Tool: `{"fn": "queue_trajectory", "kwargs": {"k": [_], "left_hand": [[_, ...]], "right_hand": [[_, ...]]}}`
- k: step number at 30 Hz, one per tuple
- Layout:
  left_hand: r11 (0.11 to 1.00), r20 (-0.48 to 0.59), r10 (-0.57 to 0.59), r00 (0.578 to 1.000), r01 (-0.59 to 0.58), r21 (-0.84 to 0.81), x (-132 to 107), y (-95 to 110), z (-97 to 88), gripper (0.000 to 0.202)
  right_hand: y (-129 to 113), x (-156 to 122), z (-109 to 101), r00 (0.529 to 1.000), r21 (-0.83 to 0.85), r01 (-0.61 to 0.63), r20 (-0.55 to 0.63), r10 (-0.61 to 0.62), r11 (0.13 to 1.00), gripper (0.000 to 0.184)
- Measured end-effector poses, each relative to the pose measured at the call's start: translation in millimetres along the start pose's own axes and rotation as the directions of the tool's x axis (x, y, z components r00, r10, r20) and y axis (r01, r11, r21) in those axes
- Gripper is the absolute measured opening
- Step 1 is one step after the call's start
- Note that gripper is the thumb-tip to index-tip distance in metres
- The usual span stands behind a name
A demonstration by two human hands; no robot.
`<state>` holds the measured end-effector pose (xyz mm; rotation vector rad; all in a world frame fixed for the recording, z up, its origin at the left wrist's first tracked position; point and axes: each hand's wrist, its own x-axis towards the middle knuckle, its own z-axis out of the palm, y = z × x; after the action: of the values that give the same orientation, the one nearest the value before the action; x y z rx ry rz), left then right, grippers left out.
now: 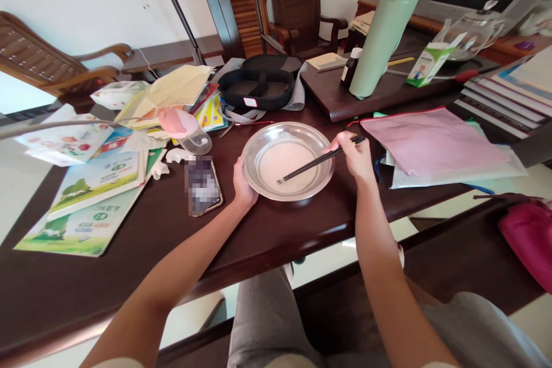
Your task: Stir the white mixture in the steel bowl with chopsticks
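Note:
A shallow metal bowl point(321, 178) stands on the dark table near its front edge. Whitish liquid point(282, 155) covers its bottom. My left hand point(244, 184) is closed on the bowl's left rim, its thumb along the side and its other fingers hidden beneath. In my right hand point(351, 152), at the bowl's right side, is a pair of black chopsticks point(313, 163). They slant down to the left, with their tips at the liquid. To the left of my left hand lies a phone point(203, 187) with its screen blurred.
Booklets point(95, 201) and papers cover the table's left side, by crumpled tissues point(176, 156). Behind the bowl sits an open black case point(259, 86). A tall green thermos point(383, 34) stands on a raised board. Pink mesh pouches point(440, 138) lie at right.

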<state>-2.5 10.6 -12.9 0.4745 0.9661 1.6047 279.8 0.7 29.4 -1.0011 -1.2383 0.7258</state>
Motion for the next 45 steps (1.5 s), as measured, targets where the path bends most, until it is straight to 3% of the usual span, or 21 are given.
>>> {"fn": "queue_trajectory", "kwargs": {"k": [3, 8, 15, 19, 21, 25, 27, 32, 38, 43, 45], "left_hand": [[1.000, 0.016, 0.000, 1.000, 0.000, 0.009, 0.5, -0.3, -1.0, 0.035], [1.000, 0.018, -0.005, 1.000, 0.004, 0.021, 1.0, 0.3, -2.8, 0.036], [1.000, 0.018, -0.011, 1.000, 0.010, 0.015, 1.1, -0.4, -2.2, 0.035], [1.000, 0.018, -0.011, 1.000, 0.010, 0.021, 2.1, -0.8, -3.8, 0.036], [1.000, 0.017, -0.013, 1.000, 0.013, 0.022, 2.1, -0.8, -4.1, 0.036], [1.000, 0.023, -0.008, 1.000, 0.008, 0.027, 1.8, -0.7, -3.5, 0.036], [1.000, 0.015, -0.005, 1.000, 0.005, 0.031, 1.7, -0.5, -3.0, 0.036], [0.999, -0.012, -0.008, 1.000, 0.008, 0.038, 1.4, -0.2, -1.8, 0.035], [0.999, 0.014, 0.006, 1.000, -0.007, 0.044, 0.9, 0.4, -1.3, 0.036], [1.000, -0.027, -0.012, 1.000, 0.013, 0.018, -1.3, 1.7, 1.4, 0.031], [1.000, -0.039, -0.019, 0.999, 0.020, 0.008, -2.2, 1.9, 2.8, 0.031]], "right_hand": [[-1.9, 0.6, 1.5, 0.999, -0.035, 0.000, 0.050, 0.002, 0.999, 0.070], [4.7, 4.2, -4.6, 0.983, 0.018, 0.051, -0.176, -0.047, 0.999, 0.073], [-0.5, 0.0, 0.9, 0.999, -0.048, -0.022, 0.045, 0.024, 0.999, 0.070], [0.1, 3.1, -1.5, 0.990, -0.034, 0.011, -0.138, -0.016, 0.999, 0.072], [0.7, 3.1, -2.6, 0.986, -0.022, 0.004, -0.169, -0.008, 1.000, 0.074], [-1.6, 0.9, 0.4, 0.999, -0.042, -0.027, 0.021, 0.028, 0.999, 0.073], [-2.0, 1.2, 1.2, 0.999, -0.046, -0.014, 0.043, 0.016, 0.999, 0.071], [3.1, 3.6, -2.6, 0.987, -0.016, 0.023, -0.158, -0.026, 1.000, 0.072], [-0.6, 1.0, 1.7, 0.999, -0.056, -0.016, 0.040, 0.019, 0.998, 0.071], [1.7, 3.8, -1.5, 0.981, -0.034, 0.011, -0.194, -0.017, 0.999, 0.073], [2.9, 3.0, -2.4, 0.982, -0.023, -0.001, -0.187, -0.003, 1.000, 0.072]]}}
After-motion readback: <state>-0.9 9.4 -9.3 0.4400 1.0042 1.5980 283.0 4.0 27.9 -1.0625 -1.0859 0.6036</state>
